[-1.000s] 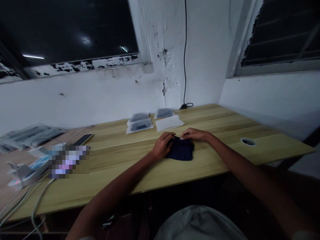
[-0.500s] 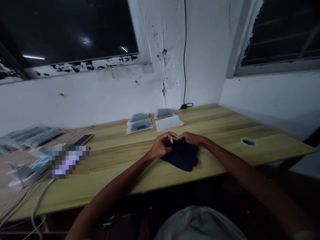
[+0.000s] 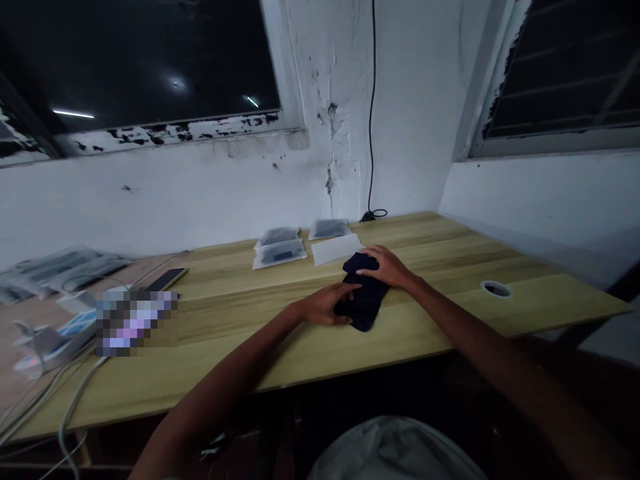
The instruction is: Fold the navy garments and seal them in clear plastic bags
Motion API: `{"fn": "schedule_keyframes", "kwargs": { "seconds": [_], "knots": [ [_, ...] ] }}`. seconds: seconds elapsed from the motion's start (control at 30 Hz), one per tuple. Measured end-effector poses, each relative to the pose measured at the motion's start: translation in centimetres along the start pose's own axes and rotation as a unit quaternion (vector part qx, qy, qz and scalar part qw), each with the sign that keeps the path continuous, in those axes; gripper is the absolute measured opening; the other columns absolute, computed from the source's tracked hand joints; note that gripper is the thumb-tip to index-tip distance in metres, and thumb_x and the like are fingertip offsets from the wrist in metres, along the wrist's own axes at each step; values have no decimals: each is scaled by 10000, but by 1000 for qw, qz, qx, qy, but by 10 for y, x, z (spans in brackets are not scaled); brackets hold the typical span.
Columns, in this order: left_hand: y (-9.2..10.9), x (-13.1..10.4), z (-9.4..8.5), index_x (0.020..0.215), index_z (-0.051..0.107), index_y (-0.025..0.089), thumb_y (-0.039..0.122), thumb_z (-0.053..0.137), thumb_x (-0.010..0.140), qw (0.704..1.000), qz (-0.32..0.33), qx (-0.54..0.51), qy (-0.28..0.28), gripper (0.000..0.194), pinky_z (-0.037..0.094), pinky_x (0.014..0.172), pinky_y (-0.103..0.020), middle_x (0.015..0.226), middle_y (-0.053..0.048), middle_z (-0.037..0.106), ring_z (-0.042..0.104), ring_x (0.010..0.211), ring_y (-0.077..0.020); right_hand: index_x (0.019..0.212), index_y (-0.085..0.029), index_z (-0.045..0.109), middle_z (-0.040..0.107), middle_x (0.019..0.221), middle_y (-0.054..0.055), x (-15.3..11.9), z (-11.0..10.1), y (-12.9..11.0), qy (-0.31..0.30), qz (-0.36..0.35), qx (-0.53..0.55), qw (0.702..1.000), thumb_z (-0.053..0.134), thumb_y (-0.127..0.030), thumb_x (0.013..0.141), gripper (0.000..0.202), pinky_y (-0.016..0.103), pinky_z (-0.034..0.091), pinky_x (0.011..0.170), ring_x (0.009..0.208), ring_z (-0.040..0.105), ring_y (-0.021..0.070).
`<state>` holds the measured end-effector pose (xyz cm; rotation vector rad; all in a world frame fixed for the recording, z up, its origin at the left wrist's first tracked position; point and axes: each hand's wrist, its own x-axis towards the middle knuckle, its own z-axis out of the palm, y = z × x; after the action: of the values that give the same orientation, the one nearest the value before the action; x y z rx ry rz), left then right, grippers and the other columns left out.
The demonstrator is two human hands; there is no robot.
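A folded dark navy cloth lies on the wooden table in front of me; what garment or item it is cannot be made out. At its left edge, my left hand grips the fabric with curled fingers and thumb. My right hand holds the far right part, its fingers over the top and the thumb lower down on the cloth. Just behind the cloth is a flat white packet.
Frosted packets with dark contents lie farther back. On the left are a dark phone, a power strip with cables, and a pile of plastic-wrapped items. A cable hole is at the right of the table.
My hands were close together at the cloth's far edge. Now the left has come nearer to me, the right has shifted slightly farther away, and the cloth is turned and lies narrower and longer.
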<state>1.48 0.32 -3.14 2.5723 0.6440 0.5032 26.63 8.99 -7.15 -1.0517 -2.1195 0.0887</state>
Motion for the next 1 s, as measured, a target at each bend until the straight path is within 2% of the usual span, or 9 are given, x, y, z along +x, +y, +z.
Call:
{"fn": "schedule_keyframes", "kwargs": {
  "seconds": [0.1, 0.2, 0.3, 0.4, 0.53, 0.7, 0.8, 0.87, 1.0],
  "knots": [
    [2, 3, -1, 1194, 629, 210, 203, 689, 735, 998, 34, 26, -38, 463, 485, 869, -329, 1104, -94, 645, 616, 984, -237, 1298, -201, 577, 576, 1330, 136, -1, 14, -7, -78, -42, 5, 996, 747, -462, 743, 636, 468, 384, 1064, 1246, 498, 310],
    [-3, 5, -6, 1008, 695, 205, 116, 622, 736, 995, 57, 20, -79, 295, 483, 755, -271, 922, -52, 656, 615, 817, -179, 1255, -182, 610, 626, 1275, 137, 2, 16, -1, -74, -10, -17, 997, 673, -298, 822, 453, 466, 407, 1043, 1205, 546, 298],
    [-14, 3, -12, 867, 682, 193, 39, 594, 657, 995, 52, 21, -77, 275, 461, 698, -245, 829, -24, 628, 587, 745, -154, 1230, -188, 624, 663, 1222, 115, 5, 0, 19, 1, 65, -39, 997, 616, -189, 828, 402, 430, 450, 1000, 1133, 604, 273],
    [-31, -1, -20, 773, 635, 177, -4, 560, 559, 995, 32, 77, -61, 290, 449, 691, -253, 812, -27, 612, 579, 769, -172, 1275, -153, 589, 687, 1154, 142, 5, -24, 46, 90, 192, -79, 974, 634, -188, 792, 486, 419, 476, 955, 1067, 637, 285],
    [-60, -11, -32, 782, 621, 178, -10, 503, 511, 983, -35, 178, -8, 350, 459, 717, -279, 857, -51, 624, 590, 812, -202, 1264, -81, 591, 709, 1053, 179, -4, -45, 78, 30, 301, -122, 945, 680, -136, 685, 588, 400, 498, 890, 1005, 656, 311],
    [-92, -27, -49, 909, 652, 165, 49, 502, 614, 974, -98, 202, 42, 350, 472, 856, -315, 989, -77, 662, 610, 942, -219, 1169, -100, 650, 669, 1161, 158, -7, -56, 83, -26, 195, -119, 973, 580, -10, 576, 603, 324, 481, 906, 1022, 636, 260],
    [-99, -33, -57, 1004, 659, 154, 132, 458, 788, 979, -126, 149, 61, 296, 464, 916, -329, 1070, -81, 678, 616, 1012, -214, 1095, -159, 689, 660, 1187, 108, -6, -69, 74, -57, 138, -47, 988, 556, -26, 550, 576, 304, 499, 870, 1021, 632, 242],
    [-97, -35, -60, 1049, 659, 163, 269, 443, 895, 981, -141, 115, 72, 285, 467, 919, -330, 1083, -73, 687, 627, 1009, -212, 1043, -204, 717, 675, 1182, 63, -7, -77, 69, -127, 111, 21, 985, 584, -60, 548, 532, 319, 499, 899, 1073, 620, 249],
    [-94, -34, -59, 998, 692, 193, 512, 658, 784, 979, -136, 133, 67, 386, 463, 925, -335, 1060, -67, 696, 634, 1001, -231, 931, -240, 766, 713, 1144, 22, -10, -82, 67, -253, 102, 79, 959, 670, -132, 548, 410, 362, 464, 992, 1121, 617, 275]
  ]
}}
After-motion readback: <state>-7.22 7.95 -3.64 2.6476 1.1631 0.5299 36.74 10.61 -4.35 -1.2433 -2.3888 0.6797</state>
